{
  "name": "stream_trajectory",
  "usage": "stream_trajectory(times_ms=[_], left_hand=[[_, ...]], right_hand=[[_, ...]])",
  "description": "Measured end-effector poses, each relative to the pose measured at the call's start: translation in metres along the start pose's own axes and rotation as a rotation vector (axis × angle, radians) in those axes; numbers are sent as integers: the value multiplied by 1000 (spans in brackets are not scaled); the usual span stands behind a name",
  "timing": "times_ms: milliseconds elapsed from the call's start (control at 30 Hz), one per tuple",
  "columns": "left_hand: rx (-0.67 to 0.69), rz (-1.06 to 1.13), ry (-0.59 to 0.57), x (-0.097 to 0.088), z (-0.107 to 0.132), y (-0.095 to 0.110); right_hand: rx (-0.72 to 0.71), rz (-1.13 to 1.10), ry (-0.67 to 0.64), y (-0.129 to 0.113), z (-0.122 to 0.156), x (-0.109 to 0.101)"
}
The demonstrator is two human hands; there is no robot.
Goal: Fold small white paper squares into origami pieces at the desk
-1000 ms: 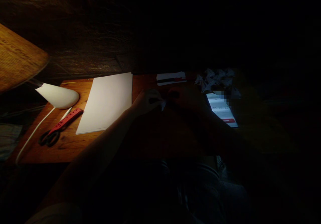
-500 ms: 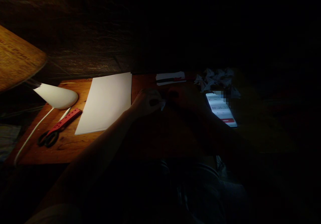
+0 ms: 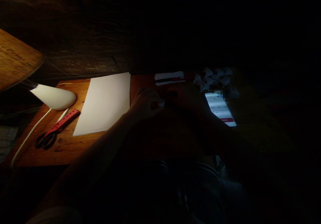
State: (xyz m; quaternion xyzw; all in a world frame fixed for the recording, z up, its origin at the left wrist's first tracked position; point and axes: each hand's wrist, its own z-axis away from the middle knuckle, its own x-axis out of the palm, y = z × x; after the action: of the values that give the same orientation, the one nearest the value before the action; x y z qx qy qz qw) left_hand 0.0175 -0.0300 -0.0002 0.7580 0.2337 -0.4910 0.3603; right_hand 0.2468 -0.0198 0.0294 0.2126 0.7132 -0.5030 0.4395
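Note:
The scene is very dark. My left hand rests over the middle of the wooden table, fingers curled and pinched round a small pale thing that I cannot name. My right hand lies in deep shadow just right of it, touching the same spot; its fingers hardly show. A stack of white paper lies just left of my left hand.
A white lamp base with its cord stands at the left, red-handled scissors and a pen beside it. A lit phone lies at the right, crumpled paper behind it, and a folded paper with a red pen at the back.
My left hand has shifted slightly and turned a little at the pale thing. The view has drifted slightly, so everything sits a bit further left.

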Motion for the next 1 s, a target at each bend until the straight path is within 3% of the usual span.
stream_trajectory(times_ms=[233, 600, 1000], left_hand=[[13, -60, -37, -2, 1, 0], [39, -88, -21, 2, 2, 0], [75, -102, -66, -7, 3, 4]], right_hand=[[4, -25, -4, 5, -5, 6], [5, 28, -5, -1, -2, -1], [2, 47, 9, -2, 0, -3]])
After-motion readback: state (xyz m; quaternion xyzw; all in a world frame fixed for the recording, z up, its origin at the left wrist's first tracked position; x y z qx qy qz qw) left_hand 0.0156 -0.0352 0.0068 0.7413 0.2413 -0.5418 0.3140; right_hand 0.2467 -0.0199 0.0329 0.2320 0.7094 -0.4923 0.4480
